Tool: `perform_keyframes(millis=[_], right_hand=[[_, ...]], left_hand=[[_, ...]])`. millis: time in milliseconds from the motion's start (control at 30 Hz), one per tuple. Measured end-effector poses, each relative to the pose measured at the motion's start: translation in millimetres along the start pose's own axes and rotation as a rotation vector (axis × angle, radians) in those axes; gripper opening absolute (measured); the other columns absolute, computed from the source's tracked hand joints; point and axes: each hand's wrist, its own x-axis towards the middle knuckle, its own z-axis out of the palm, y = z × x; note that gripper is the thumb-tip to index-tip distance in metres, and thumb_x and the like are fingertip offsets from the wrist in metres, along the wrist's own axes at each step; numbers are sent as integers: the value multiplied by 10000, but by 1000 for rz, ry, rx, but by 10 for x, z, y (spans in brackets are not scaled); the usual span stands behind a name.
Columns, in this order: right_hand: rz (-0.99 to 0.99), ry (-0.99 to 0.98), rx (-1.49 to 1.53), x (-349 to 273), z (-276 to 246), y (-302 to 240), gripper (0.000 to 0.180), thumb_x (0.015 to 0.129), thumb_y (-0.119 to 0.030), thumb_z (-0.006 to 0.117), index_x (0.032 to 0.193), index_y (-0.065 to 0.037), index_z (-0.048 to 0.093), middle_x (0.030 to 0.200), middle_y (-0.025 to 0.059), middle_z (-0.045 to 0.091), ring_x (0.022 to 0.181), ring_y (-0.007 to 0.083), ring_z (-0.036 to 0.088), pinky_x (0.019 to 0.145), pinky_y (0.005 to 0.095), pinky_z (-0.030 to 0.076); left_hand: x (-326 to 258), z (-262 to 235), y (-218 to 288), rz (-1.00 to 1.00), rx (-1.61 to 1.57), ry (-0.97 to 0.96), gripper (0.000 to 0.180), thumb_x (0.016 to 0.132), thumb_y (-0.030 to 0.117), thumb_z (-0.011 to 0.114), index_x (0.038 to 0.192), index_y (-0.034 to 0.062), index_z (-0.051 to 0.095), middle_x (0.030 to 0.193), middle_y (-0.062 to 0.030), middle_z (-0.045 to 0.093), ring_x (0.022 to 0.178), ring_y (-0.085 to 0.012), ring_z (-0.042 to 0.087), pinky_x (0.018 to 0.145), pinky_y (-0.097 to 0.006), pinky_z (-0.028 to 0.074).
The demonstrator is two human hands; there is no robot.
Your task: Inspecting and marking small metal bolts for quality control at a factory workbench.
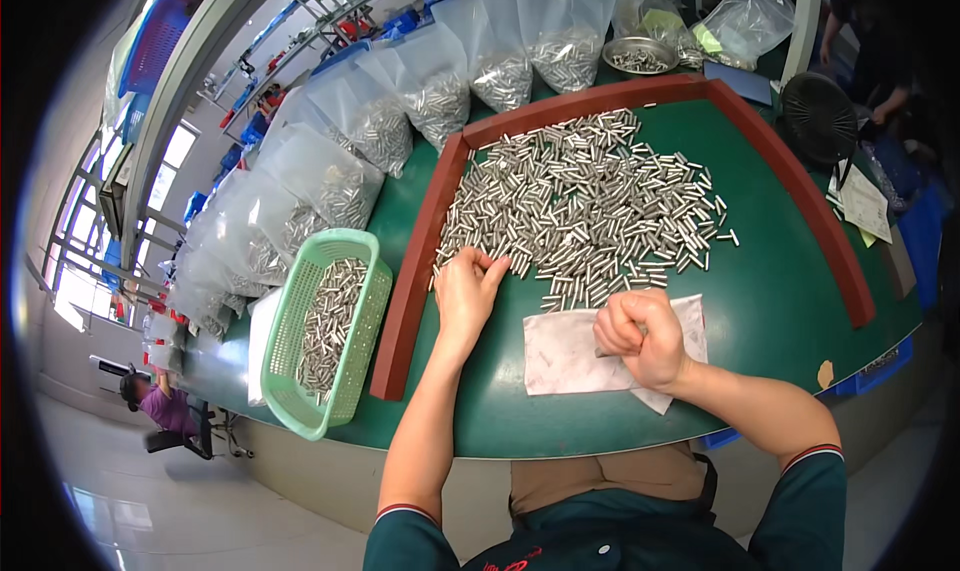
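A wide heap of short metal pins lies loose on the green tabletop. At the heap's near left edge is my left hand, its fingers curled down beside the pins and its thumb pointing right. Whatever those fingers hold is hidden under the hand. My right hand is closed in a fist above a stained whitish cloth, just short of the heap's near edge. What sits inside this fist cannot be made out.
A red-brown raised border frames the heap left, far and right. Left of it stands a green plastic basket of pins. Clear bags of pins line the far left. A metal bowl and black fan stand farther back.
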Motion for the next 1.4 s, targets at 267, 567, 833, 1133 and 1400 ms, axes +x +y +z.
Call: perform_keyframes(millis=[267, 567, 833, 1133, 1400], right_hand=[[-15, -16, -42, -11, 26, 4, 348, 807, -141, 338, 473, -78, 265, 433, -3, 257, 413, 90, 206, 414, 243, 188], [-19, 15, -50, 25, 29, 59, 371, 802, -202, 353, 457, -98, 269, 409, -8, 259, 385, 98, 191, 402, 253, 177], [-7, -12, -87, 9, -4, 68, 338, 814, -144, 338, 486, -78, 285, 462, -6, 295, 435, 81, 248, 422, 231, 207], [-59, 0, -123, -51, -11, -5, 350, 828, -116, 325, 486, -85, 264, 466, -16, 259, 447, 78, 219, 432, 231, 198], [-80, 22, -266, -45, 2, 33, 325, 803, -120, 339, 489, -82, 261, 467, -9, 278, 450, 84, 234, 439, 242, 193]], left_hand=[[63, -31, -29, -44, -21, -85, 304, 691, 288, 664, 634, 2, 578, 544, -138, 561, 558, -284, 577, 562, -378, 448], [134, -69, -19, -144, 0, -174, 320, 660, 290, 674, 578, 1, 561, 588, -174, 580, 613, -314, 591, 591, -391, 458], [82, -75, 58, -54, -12, -84, 249, 682, 209, 681, 648, -20, 590, 450, -59, 484, 408, -121, 452, 427, -294, 359], [93, -31, 67, -197, -742, -201, 179, 820, 172, 563, 716, 30, 529, 486, 54, 377, 416, -25, 297, 393, -195, 213], [-225, -92, 178, -630, -1732, -746, 103, 823, 60, 531, 922, 68, 503, 750, -52, 524, 481, -23, 311, 436, -152, 265]])
